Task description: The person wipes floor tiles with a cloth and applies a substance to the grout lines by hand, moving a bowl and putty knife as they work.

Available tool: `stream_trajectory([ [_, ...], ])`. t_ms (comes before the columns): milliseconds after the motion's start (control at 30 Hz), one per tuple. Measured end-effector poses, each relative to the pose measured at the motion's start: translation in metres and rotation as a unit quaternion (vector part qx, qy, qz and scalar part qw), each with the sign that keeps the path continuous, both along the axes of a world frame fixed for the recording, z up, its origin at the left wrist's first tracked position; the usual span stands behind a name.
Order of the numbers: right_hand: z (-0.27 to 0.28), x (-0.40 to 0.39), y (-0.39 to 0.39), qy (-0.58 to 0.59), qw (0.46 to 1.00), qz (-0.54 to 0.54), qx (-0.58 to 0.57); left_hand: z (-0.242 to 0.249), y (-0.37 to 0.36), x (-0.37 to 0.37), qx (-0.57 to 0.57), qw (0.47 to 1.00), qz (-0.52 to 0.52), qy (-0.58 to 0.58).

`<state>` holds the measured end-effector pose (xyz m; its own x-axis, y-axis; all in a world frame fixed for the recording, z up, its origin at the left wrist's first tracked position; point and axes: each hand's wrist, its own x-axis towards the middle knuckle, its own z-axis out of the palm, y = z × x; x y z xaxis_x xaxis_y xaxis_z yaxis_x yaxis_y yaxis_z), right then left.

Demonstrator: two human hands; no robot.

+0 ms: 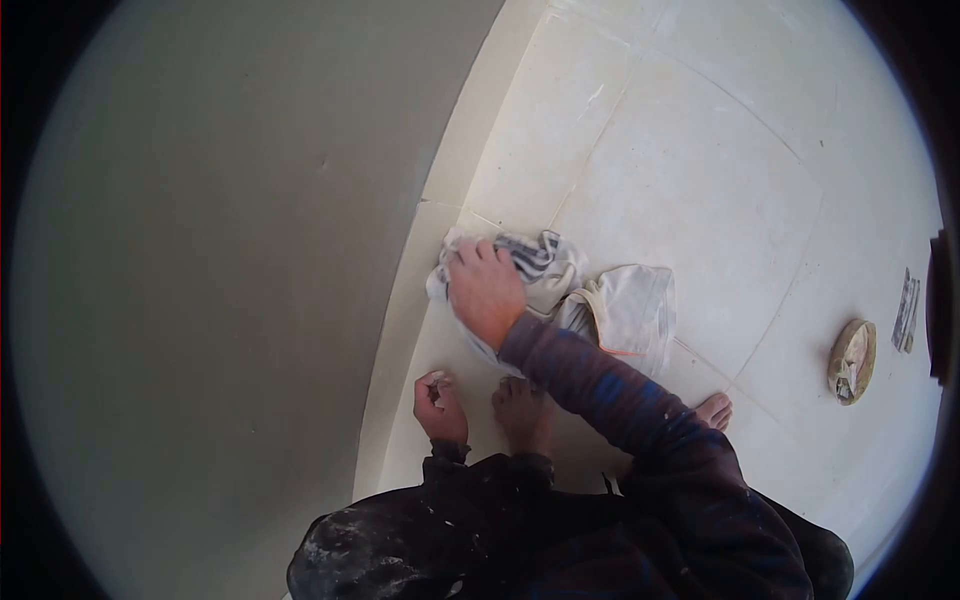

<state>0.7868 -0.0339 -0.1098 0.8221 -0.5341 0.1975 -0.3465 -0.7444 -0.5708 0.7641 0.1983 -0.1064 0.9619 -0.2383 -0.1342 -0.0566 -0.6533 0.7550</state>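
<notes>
My right hand (487, 292) lies over one end of a crumpled white and grey striped cloth (545, 262), its fingers bent together on the fabric beside the skirting. The cloth spreads over the floor tiles to the right of the hand, and a paler part of it (640, 305) with an orange edge lies near my forearm. Lower down, close to the skirting, my left hand (442, 412) is curled with thumb and fingers pinched; something small and whitish shows at the fingertips, too small to name.
A grey wall (230, 250) fills the left side, with a cream skirting (400, 330) along its foot. My bare feet are on the tiled floor (700, 180). At the right lie a round, shallow container (852, 362) with whitish residue and a flat grey strip (906, 312).
</notes>
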Motion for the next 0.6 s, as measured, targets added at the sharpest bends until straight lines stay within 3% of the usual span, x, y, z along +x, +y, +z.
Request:
stream_trajectory([
  [100,0.009,0.021,-0.044,0.043,0.997,-0.061,0.005,0.004,0.017,-0.014,0.028,0.999,-0.016,-0.014],
  [200,0.008,0.021,0.000,0.064,0.996,-0.057,-0.017,-0.004,0.011,-0.007,-0.004,1.000,0.002,-0.006],
  [267,0.004,0.003,0.047,0.053,0.998,0.027,-0.013,-0.011,0.016,-0.011,-0.019,0.999,0.035,0.010],
  [367,-0.003,0.000,0.041,0.006,0.999,0.001,0.034,-0.010,0.013,-0.008,-0.032,0.999,0.030,0.011],
  [433,0.002,0.014,0.000,0.033,0.996,-0.078,0.011,-0.011,0.009,-0.003,-0.029,0.999,0.025,0.003],
  [500,0.003,0.024,-0.006,0.072,0.995,-0.065,0.013,-0.011,0.017,-0.003,-0.019,1.000,0.009,0.006],
  [600,0.002,0.004,0.047,0.045,0.998,-0.031,0.025,-0.028,0.016,0.000,-0.065,0.996,0.058,0.019],
])
